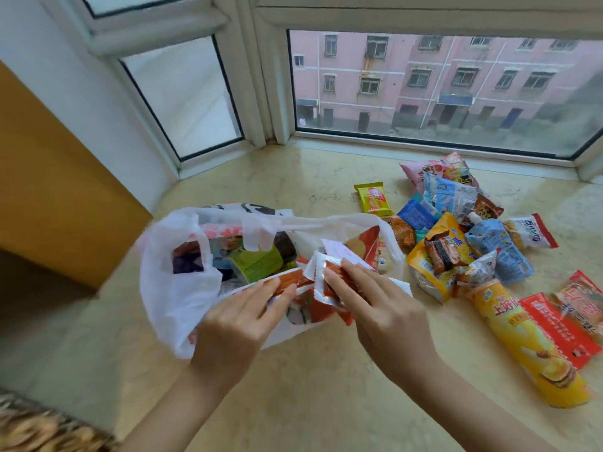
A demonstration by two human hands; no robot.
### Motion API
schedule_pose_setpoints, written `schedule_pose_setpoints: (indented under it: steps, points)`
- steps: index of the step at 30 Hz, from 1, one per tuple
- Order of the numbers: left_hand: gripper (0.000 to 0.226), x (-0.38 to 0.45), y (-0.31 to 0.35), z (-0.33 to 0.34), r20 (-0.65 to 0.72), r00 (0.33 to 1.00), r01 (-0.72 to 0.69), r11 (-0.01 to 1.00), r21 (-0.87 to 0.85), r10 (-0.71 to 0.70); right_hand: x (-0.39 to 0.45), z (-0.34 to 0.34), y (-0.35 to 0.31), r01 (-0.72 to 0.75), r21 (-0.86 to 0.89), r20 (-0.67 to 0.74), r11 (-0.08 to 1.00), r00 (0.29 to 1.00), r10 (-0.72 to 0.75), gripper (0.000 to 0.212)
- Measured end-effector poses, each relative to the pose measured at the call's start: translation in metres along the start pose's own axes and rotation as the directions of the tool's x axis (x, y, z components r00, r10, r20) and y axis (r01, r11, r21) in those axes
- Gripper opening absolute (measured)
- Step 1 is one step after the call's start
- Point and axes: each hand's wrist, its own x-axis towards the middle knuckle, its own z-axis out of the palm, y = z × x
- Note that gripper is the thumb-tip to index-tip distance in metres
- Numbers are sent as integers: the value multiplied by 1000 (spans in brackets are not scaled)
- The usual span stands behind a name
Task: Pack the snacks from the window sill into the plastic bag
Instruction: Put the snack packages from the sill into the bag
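Many snack packets (463, 236) lie heaped on the marble window sill (310, 370), right of the white plastic bag (173, 288), whose open mouth shows several packets already inside. Right of the bag and nearest the sill's front edge lies a yellow crisp tube (528, 347). Over the bag's mouth, left hand (238, 324) and right hand (385, 308) each have a curled-finger grip on a red-and-white packet (284, 285).

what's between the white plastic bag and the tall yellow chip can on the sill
In the head view, a yellow snack packet with small brown-wrapped bars on it lies between the plastic bag and the yellow chip can, at the near edge of the snack pile.
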Motion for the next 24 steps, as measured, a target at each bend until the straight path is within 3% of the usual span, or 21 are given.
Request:
schedule_pose_setpoints:
  steps: [5, 7, 10, 14, 18, 21, 24]
  points:
    - [30, -28, -35, 54, 132, 991, -2, 996, 84, -9, 34, 74, -15, 166, -100, 218, 981, 966, -141, 42]
    - [21, -34, -44, 68, 218, 976, -5, 997, 81, -13, 41, 107, -19, 238, -149, 319, 960, 930, -181, 52]
    - [27, -43, -39, 86, 355, 934, 26, 997, 76, -51, 43, 131, -20, 258, -212, 411, 943, 899, -153, 55]
    - [41, -65, -30, 103, 534, 834, 128, 990, 62, -141, 36, 143, -21, 198, -163, 616, 967, 786, -57, 85]
    - [37, -61, -31, 91, 506, 832, 266, 964, -5, -227, 35, 141, -22, 137, -144, 650, 980, 760, -11, 74]
    - [24, -55, -33, 81, 440, 859, 300, 954, -19, -262, 32, 128, -19, 64, -136, 612, 989, 791, 33, 75]
    - [24, -44, -28, 72, 391, 878, 314, 949, -31, -277, 28, 108, -10, 8, -147, 555, 989, 828, 76, 63]
